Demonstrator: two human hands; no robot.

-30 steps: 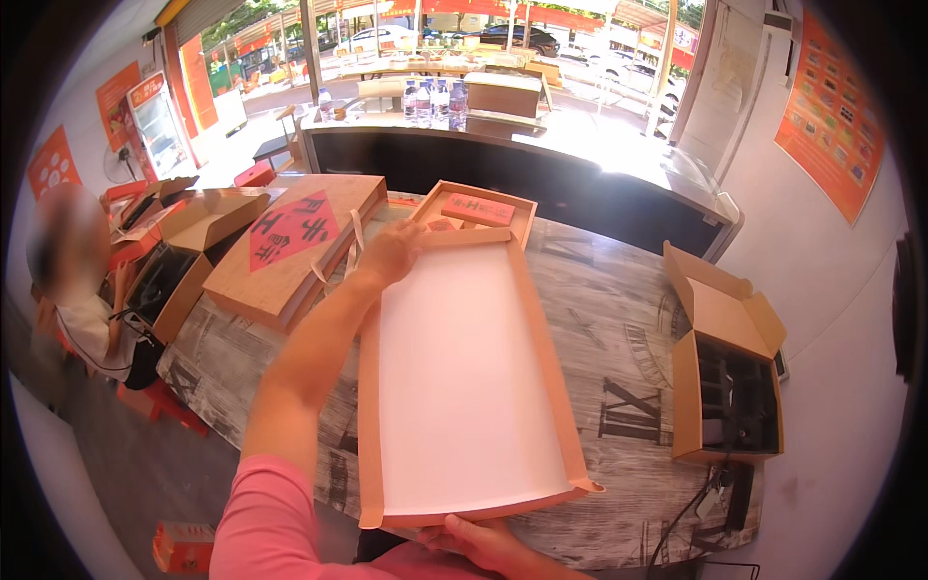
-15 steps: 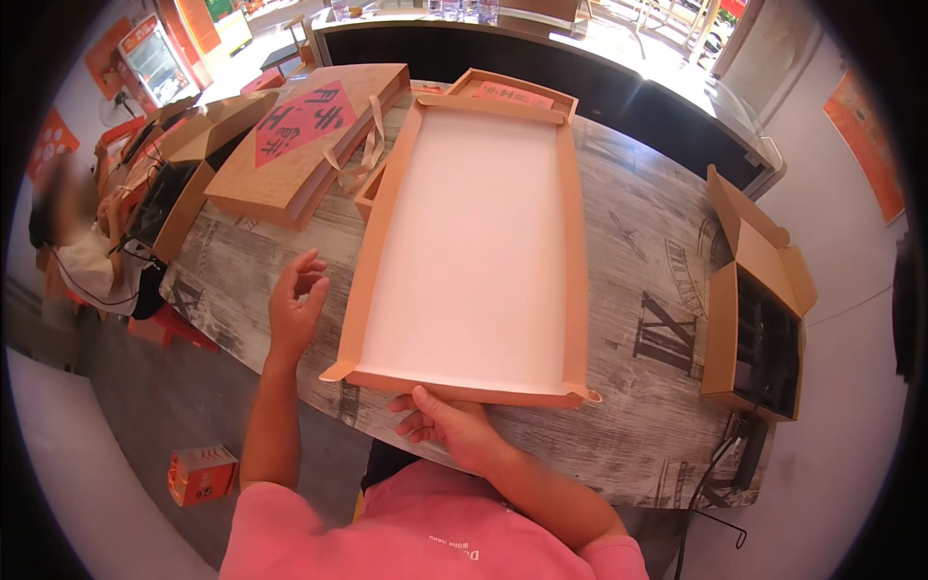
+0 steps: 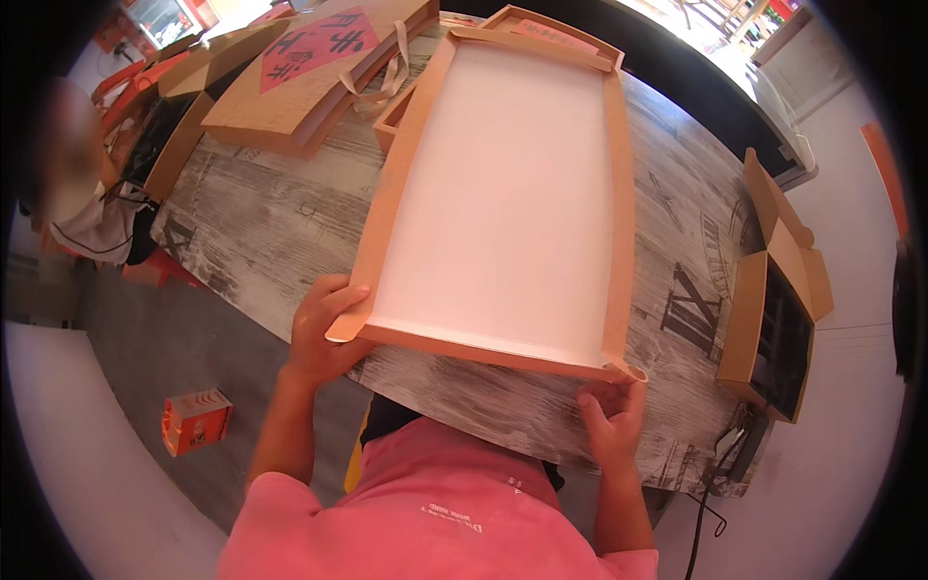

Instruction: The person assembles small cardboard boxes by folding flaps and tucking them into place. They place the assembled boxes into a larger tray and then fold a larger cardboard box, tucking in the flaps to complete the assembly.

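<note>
A large shallow cardboard box tray [image 3: 503,203], white inside with brown walls, lies lengthwise away from me. Small flaps stick out at its two near corners. My left hand [image 3: 324,333] grips the near left corner, its thumb up against the outside of the side wall and the other fingers hidden under the tray. At the near right corner my right hand [image 3: 616,416] pinches the jutting flap [image 3: 633,373] with its fingertips. The tray's far end rests over another brown cardboard box [image 3: 391,128], which shows partly on the left and behind.
A brown gift box [image 3: 232,111] with a pink diamond label and ribbon handle lies far left on the wood-patterned table [image 3: 261,232]. Opened cartons stand at the left [image 3: 184,145] and right [image 3: 744,329] edges. A person sits far left. A red carton [image 3: 196,422] is on the floor.
My left hand has come onto the tray's near left corner. My right hand has moved right, from the middle of the near wall to the right corner. The whole view has shifted.
</note>
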